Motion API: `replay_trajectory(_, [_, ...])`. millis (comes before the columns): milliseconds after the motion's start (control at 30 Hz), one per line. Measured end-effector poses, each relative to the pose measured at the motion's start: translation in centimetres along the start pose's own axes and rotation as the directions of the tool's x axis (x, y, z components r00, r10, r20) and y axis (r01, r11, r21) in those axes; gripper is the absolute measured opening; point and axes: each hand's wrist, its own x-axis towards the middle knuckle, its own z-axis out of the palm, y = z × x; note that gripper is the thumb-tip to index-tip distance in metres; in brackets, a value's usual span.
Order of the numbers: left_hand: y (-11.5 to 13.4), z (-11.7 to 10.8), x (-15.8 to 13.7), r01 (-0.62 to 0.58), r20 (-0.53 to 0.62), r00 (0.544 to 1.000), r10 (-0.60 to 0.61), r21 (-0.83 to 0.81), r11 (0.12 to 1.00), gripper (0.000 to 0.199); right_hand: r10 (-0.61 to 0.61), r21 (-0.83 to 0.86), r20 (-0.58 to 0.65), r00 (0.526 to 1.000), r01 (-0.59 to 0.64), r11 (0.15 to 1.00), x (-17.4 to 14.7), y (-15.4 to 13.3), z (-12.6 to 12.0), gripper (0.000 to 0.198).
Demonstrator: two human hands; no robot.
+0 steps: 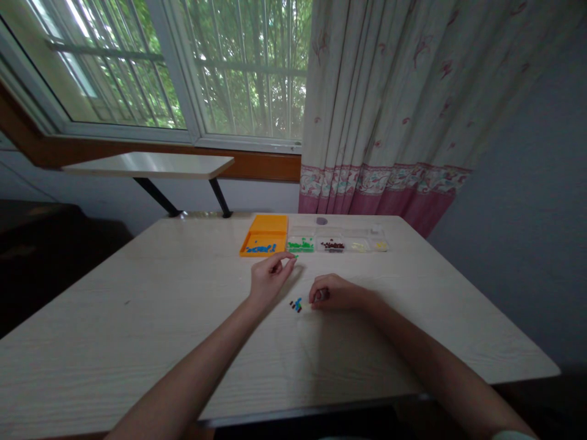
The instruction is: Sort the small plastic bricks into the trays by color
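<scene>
My left hand (270,276) is pinched shut on a small green piece (296,256), raised just in front of the open boxes. My right hand (334,292) rests low over the table with thumb and index finger pressed together. Its fingertips touch or nearly touch a pale yellowish piece at the edge of a small cluster of blue, dark brown and green pieces (298,305). Whether the right fingers grip that pale piece, I cannot make out. The pieces are too small to name their kind.
An open orange box (263,223) holds blue pieces (260,249). Beside it, clear plastic boxes hold green pieces (300,245), dark brown pieces (332,245) and pale yellow pieces (358,246). A raised white shelf (151,164) stands at the back left, and a curtain (367,122) hangs behind.
</scene>
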Motion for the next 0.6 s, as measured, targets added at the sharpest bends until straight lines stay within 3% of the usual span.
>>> replay_trajectory(267, [-0.6, 0.4, -0.1, 0.064, 0.246, 0.967, -0.063, 0.002, 0.998, 0.023, 0.032, -0.035, 0.025, 0.999, -0.031, 0.999, 0.0, 0.1, -0.4, 0.014])
replay_trajectory(600, [-3.5, 2.2, 5.0, 0.193, 0.182, 0.95, -0.252, 0.289, 0.938, 0.023, 0.029, -0.008, -0.02, 0.999, -0.029, 1.0, -0.2, 0.5, 0.0, 0.014])
